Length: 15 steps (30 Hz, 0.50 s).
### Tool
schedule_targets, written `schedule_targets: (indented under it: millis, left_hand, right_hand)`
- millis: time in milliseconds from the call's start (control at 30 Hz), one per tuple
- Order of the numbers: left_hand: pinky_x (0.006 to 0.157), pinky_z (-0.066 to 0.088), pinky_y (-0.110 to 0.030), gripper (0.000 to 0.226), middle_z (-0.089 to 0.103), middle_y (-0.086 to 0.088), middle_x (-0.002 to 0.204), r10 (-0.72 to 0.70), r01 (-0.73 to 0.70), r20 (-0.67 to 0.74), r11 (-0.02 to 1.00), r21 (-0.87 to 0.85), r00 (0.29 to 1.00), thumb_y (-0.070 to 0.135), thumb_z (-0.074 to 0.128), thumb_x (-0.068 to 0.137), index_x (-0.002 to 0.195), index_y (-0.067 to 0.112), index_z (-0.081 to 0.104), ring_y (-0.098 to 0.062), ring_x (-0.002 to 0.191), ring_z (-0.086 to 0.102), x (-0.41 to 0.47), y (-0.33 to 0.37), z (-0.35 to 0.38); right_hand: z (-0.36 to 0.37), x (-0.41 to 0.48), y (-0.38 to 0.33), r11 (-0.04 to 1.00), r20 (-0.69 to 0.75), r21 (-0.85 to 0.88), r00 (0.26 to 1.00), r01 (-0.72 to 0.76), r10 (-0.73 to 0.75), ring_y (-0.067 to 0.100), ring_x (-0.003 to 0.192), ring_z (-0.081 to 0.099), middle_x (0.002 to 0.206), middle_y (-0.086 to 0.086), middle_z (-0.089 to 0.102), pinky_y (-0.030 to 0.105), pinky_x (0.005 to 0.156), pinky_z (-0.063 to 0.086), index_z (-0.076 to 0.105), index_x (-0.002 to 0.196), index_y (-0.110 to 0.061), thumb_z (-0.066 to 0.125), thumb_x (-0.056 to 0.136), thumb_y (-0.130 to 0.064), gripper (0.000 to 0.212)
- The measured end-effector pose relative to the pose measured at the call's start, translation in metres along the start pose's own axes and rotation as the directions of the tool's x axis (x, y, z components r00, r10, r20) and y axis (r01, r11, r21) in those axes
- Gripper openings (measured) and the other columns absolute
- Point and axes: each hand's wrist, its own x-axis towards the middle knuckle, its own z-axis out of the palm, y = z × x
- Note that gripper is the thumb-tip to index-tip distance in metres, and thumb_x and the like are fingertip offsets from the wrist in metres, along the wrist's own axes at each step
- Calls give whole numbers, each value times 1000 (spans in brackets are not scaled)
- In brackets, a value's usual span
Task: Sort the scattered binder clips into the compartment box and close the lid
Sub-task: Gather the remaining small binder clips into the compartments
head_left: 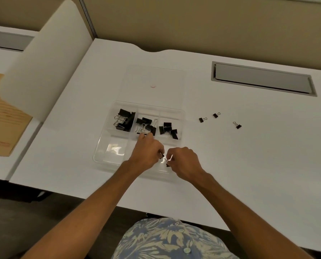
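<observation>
A clear compartment box (103, 154) lies open on the white desk, its transparent lid (154, 81) folded flat behind it. Its three far compartments hold black binder clips: large ones (125, 119) at left, medium ones (146, 126) in the middle, smaller ones (169, 129) at right. Over the near right compartment, my left hand (146, 152) pinches a small black clip (162, 156). My right hand (184, 163) pinches another small clip (168, 161) by its wire handles. Three small clips lie loose on the desk to the right (202, 119), (216, 115), (237, 125).
A grey cable hatch (262, 79) is set into the desk at far right. A white divider panel (43, 62) stands at left, with a brown envelope (2, 116) on the neighbouring desk. The desk's front edge runs just below my forearms.
</observation>
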Motion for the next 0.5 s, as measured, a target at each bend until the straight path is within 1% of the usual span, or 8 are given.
schedule_targets:
  millis: [67, 133, 200, 300, 367, 400, 467, 500]
  left_hand:
    - [93, 25, -35, 18, 67, 2, 99, 41, -44, 60, 998, 48, 997, 31, 66, 89, 106, 33, 72, -19, 106, 47, 0, 1, -1]
    - [91, 24, -37, 18, 63, 1, 97, 76, -84, 97, 993, 81, 992, 29, 62, 91, 106, 34, 70, -22, 106, 46, 0, 0, -1]
    - [90, 24, -36, 20, 62, 1, 97, 101, -110, 113, 991, 80, 988, 23, 61, 91, 106, 34, 69, -22, 105, 46, 0, 0, -1]
    - [94, 29, -34, 29, 69, 3, 102, 87, -85, 49, 996, -40, 995, 14, 67, 89, 113, 29, 69, -19, 107, 52, 4, -4, -1]
    - [99, 36, -34, 32, 73, 3, 105, 61, -62, -10, 993, -104, 998, 11, 70, 87, 116, 24, 69, -17, 107, 58, 9, -2, -3]
    - [101, 39, -35, 32, 73, 2, 106, 44, -47, -25, 991, -125, 999, 11, 70, 87, 116, 23, 69, -17, 108, 60, 11, -1, -4]
    - [103, 40, -38, 26, 72, -1, 109, 26, -38, -79, 986, -161, 997, 12, 66, 90, 114, 21, 70, -19, 110, 60, 16, 5, -7]
    - [103, 40, -39, 23, 72, -1, 111, 26, -47, -110, 980, -193, 994, 13, 64, 91, 112, 20, 71, -19, 110, 60, 18, 9, -9]
  right_hand:
    - [0, 1, -1, 999, 19, -46, 1000, 15, -15, 23, 84, 66, 97, 3, 74, 27, 64, 41, 67, 107, -20, 66, 91, -20, 16]
    - [1, 1, -1, 998, 19, -61, 999, 31, -30, 25, 89, 65, 100, 4, 73, 27, 65, 38, 65, 110, -19, 65, 92, -19, 19]
    - [1, 0, -2, 998, 12, -57, 999, 40, -39, 25, 89, 65, 101, 5, 72, 28, 66, 39, 64, 112, -19, 63, 92, -17, 20]
    - [-1, -1, 2, 999, -30, 13, 999, 37, -36, 23, 87, 66, 103, 5, 72, 28, 68, 48, 64, 116, -19, 63, 93, -14, 23]
    - [-6, -2, 10, 990, -94, 142, 996, 14, 0, 19, 79, 67, 101, 2, 73, 27, 70, 51, 66, 114, -20, 61, 95, -17, 20]
    - [-9, -3, 15, 978, -134, 207, 991, 13, 15, 13, 71, 64, 99, 0, 73, 25, 68, 50, 67, 111, -20, 60, 95, -20, 17]
    - [-16, -6, 28, 953, -207, 302, 977, 18, 47, 2, 55, 54, 93, -4, 73, 21, 63, 43, 68, 105, -20, 59, 95, -23, 13]
    - [-20, -7, 35, 941, -237, 339, 969, 15, 70, 1, 50, 50, 90, -7, 72, 20, 61, 42, 68, 102, -21, 60, 94, -23, 12]
